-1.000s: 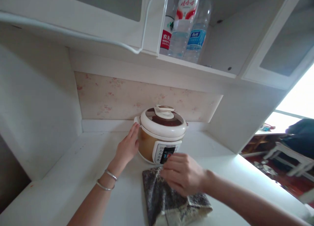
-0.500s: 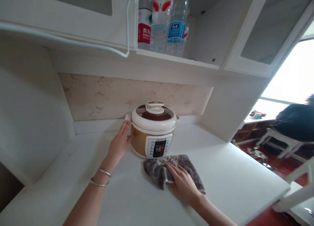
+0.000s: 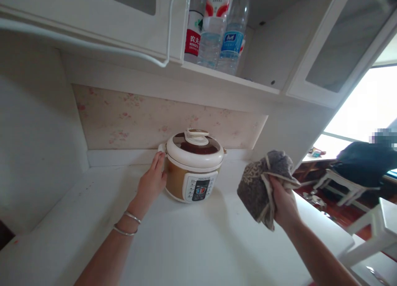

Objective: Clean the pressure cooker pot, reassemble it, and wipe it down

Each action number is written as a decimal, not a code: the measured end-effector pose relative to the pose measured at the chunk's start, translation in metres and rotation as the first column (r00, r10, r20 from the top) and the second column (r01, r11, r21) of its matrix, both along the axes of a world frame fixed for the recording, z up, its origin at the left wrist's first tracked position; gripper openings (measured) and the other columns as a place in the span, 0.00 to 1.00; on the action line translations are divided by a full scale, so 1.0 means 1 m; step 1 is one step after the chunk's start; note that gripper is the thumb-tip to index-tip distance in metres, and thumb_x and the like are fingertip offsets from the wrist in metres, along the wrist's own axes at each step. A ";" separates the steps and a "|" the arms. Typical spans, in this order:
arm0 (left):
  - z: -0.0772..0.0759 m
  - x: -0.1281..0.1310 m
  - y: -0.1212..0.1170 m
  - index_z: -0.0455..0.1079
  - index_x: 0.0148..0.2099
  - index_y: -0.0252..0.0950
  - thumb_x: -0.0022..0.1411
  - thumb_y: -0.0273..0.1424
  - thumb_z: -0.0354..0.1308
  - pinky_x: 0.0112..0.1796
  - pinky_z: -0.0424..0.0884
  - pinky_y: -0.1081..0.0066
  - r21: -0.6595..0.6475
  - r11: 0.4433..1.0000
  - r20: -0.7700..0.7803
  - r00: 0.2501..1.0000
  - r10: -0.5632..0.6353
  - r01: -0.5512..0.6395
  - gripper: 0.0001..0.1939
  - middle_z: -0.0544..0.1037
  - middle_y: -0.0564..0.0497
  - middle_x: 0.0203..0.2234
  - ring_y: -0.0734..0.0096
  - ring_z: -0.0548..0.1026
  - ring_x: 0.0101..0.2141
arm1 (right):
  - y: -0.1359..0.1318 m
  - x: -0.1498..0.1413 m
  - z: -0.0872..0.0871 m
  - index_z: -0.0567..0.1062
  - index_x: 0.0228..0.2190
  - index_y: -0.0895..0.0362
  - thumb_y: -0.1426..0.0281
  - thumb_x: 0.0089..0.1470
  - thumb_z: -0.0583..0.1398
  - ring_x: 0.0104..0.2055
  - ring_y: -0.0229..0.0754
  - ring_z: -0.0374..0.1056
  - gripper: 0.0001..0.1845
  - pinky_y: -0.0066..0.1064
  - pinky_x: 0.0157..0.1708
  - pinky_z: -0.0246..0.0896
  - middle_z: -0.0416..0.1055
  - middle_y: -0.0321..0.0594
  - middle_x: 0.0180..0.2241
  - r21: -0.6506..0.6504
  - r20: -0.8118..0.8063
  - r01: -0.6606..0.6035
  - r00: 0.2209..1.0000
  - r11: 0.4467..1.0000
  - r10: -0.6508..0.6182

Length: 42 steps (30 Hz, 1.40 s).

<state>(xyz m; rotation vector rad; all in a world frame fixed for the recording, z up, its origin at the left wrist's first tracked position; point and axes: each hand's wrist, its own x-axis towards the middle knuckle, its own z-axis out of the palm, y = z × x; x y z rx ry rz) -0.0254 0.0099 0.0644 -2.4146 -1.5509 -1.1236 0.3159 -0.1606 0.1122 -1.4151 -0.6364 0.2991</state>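
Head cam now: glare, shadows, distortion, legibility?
Head view: window at right blown out to white; head view: soft shadow on the counter, right of the rice cooker; head view: cabinet edges slant, probably wide lens or camera tilt; head view: control panel shows, its small print too soft to read.

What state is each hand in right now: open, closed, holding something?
Left hand: open, at the side handle of the cooker; contact cannot be told.
Right hand: closed, holding the bunched grey cloth.
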 end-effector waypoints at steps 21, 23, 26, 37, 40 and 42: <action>-0.001 0.007 0.008 0.44 0.68 0.39 0.62 0.26 0.46 0.38 0.76 0.66 -0.040 0.998 -0.005 0.998 0.055 -0.055 0.34 0.49 0.45 0.67 0.58 0.74 0.48 | 0.273 -0.088 0.122 0.76 0.33 0.61 0.57 0.52 0.62 0.27 0.41 0.71 0.18 0.33 0.33 0.66 0.77 0.46 0.31 -0.442 0.144 -0.731 0.513 0.519 0.846; 0.000 0.006 0.008 0.44 0.68 0.39 0.62 0.26 0.46 0.38 0.76 0.65 -0.044 0.998 -0.015 0.999 0.050 -0.051 0.33 0.49 0.45 0.67 0.58 0.74 0.49 | 0.265 -0.080 0.113 0.77 0.35 0.61 0.55 0.52 0.61 0.30 0.42 0.72 0.21 0.33 0.35 0.67 0.77 0.46 0.33 -0.391 0.149 -0.751 0.519 0.532 0.842; 0.000 0.006 0.006 0.44 0.68 0.38 0.62 0.26 0.46 0.39 0.76 0.65 -0.047 0.998 -0.020 0.999 0.051 -0.052 0.33 0.49 0.45 0.67 0.57 0.73 0.49 | 0.244 -0.069 0.103 0.77 0.39 0.59 0.49 0.51 0.59 0.36 0.45 0.72 0.26 0.37 0.41 0.65 0.77 0.46 0.38 -0.377 0.294 -0.640 0.603 0.670 0.741; 0.005 0.009 -0.004 0.44 0.68 0.35 0.61 0.27 0.47 0.36 0.76 0.64 -0.016 0.997 -0.035 0.997 0.074 -0.075 0.34 0.50 0.42 0.66 0.55 0.73 0.50 | 0.126 -0.076 0.037 0.68 0.54 0.48 0.55 0.60 0.49 0.61 0.49 0.56 0.24 0.45 0.58 0.51 0.65 0.38 0.57 -0.268 0.766 -0.184 0.554 0.946 0.325; 0.005 0.010 -0.007 0.45 0.68 0.36 0.61 0.28 0.47 0.34 0.75 0.65 -0.005 0.997 -0.025 0.997 0.077 -0.077 0.34 0.51 0.41 0.66 0.55 0.74 0.48 | 0.102 -0.098 0.027 0.64 0.58 0.47 0.60 0.60 0.51 0.67 0.51 0.42 0.25 0.54 0.63 0.34 0.57 0.35 0.62 -0.253 0.892 -0.130 0.353 0.959 0.283; 0.003 0.011 -0.008 0.46 0.68 0.37 0.61 0.30 0.49 0.32 0.74 0.66 -0.027 0.997 0.006 0.998 0.070 -0.070 0.34 0.56 0.40 0.64 0.56 0.77 0.42 | 0.092 -0.119 0.029 0.63 0.59 0.45 0.60 0.58 0.54 0.67 0.53 0.40 0.27 0.59 0.63 0.23 0.56 0.34 0.62 -0.290 0.941 -0.135 0.139 0.947 0.308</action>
